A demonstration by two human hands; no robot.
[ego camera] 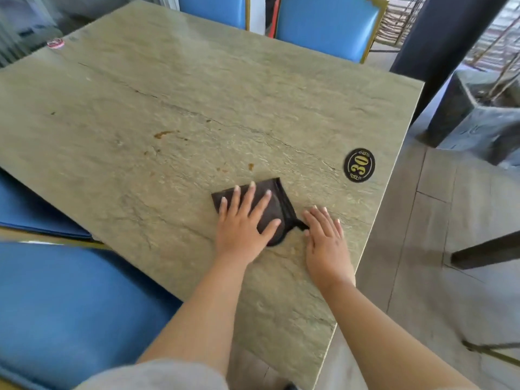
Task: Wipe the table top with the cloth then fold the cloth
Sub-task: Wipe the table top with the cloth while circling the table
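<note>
So the person's got the small dark brown folded cloth lying flat on the greenish stone-look desk, near its right edge. The left hand is spread flat on top of the cloth, fingers straight and fanned out, pressing it down. The right hand lies flat on the bare desk just beside the cloth's right corner, fingers straight and close together, thumb about touching a little tail of fabric that sticks out. Neither hand grips anything. A few brownish stains sit on the desk further in from the cloth. A black oval sticker with a gold "30" is by the right edge. Blue padded chairs stand around the desk.
</note>
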